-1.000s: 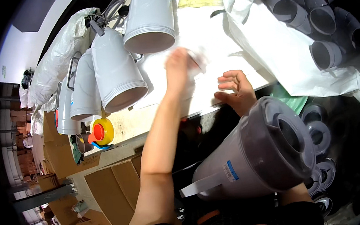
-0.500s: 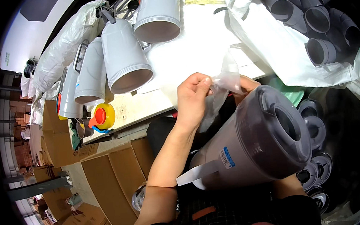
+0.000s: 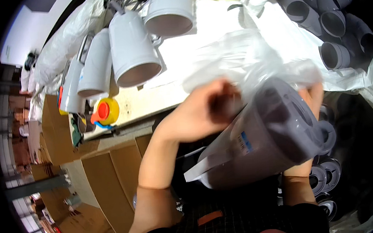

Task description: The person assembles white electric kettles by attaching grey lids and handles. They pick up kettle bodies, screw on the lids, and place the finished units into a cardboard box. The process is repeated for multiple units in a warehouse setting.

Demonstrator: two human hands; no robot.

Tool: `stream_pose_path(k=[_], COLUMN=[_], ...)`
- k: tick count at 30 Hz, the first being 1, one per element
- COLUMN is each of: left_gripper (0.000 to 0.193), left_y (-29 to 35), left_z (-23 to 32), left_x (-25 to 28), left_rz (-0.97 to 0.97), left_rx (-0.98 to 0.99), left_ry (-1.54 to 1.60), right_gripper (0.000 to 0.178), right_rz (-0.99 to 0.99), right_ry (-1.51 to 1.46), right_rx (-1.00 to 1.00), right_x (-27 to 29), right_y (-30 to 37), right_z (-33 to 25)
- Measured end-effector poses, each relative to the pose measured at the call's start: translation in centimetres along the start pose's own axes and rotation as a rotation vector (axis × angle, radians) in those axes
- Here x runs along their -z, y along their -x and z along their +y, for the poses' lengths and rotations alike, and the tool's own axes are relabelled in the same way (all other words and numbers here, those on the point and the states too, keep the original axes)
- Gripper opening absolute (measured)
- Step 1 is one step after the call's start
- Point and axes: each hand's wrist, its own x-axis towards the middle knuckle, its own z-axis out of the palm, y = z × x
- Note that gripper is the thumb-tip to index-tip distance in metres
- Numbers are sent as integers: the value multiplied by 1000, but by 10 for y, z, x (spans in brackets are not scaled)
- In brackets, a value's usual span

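A clear plastic bag (image 3: 243, 54), blurred by motion, is spread out between my two hands, beyond the pitcher. My left hand (image 3: 205, 108) is curled in and grips the bag's left side; its fingertips are smeared. On the other side my right hand (image 3: 313, 94), partly covered by the film and the pitcher lid, holds the bag's right part. A grey lidded pitcher (image 3: 239, 160) with a small blue-and-white label lies tilted across my lap, its handle to the left and its lid to the upper right. Neither hand grips the pitcher.
Several light grey pitcher bodies (image 3: 134, 50) stand on the worktable (image 3: 136, 105) at the upper left, near a yellow-and-red container (image 3: 108, 111). Grey cylinders (image 3: 335, 54) fill a white sack at the upper right. Round lids (image 3: 331, 175) lie at the right; cardboard boxes (image 3: 108, 181) stand left.
My hands have moved apart, the right one outward to the right. The plastic bag, bunched between the fingers before, is now spread wide. The pitcher stays on my lap.
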Motion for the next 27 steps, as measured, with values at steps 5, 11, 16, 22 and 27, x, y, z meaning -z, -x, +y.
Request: stream_pose_path(k=[5, 11, 16, 22, 27], left_gripper=[14, 10, 21, 33, 27], left_y=[40, 238, 377, 367, 356], left_z=[32, -21, -56, -30, 9], left_x=[3, 0, -88, -114, -56], left_rz=[-116, 182, -240, 172, 929], left_rx=[-278, -192, 151, 689, 712], left_ry=[-10, -856, -857, -671, 200], right_gripper=[35, 47, 73, 69, 50], right_rz=[-4, -330, -1445, -1608, -1856], right_ry=[131, 194, -67, -607, 37], right_rx=[-23, -300, -515, -837, -177], right_x=[20, 53, -47, -205, -246], right_y=[67, 226, 244, 274, 293], right_z=[-9, -13, -17, -132, -126])
